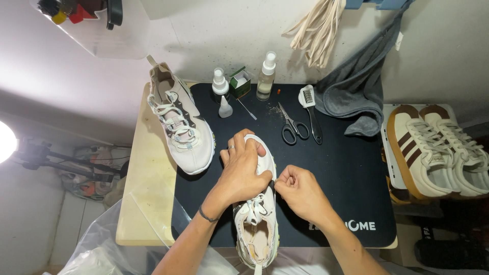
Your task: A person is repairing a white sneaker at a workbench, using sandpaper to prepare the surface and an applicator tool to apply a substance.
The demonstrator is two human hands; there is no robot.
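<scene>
A white sneaker (257,224) lies on the black mat (346,168), toe pointing away from me. My left hand (242,170) presses down over its toe and forefoot, gripping it. My right hand (300,191) is at the shoe's right side with fingers pinched together against the edge; what it pinches is too small to tell. The matching white sneaker (178,122) rests at the mat's left edge, laced, toe toward me.
At the mat's back stand two spray bottles (266,76), a small dropper bottle (225,108) and a green box (239,84). Scissors (291,125) and a brush (310,109) lie nearby. A grey towel (356,91) hangs right. Brown-striped sneakers (438,147) sit on a tray.
</scene>
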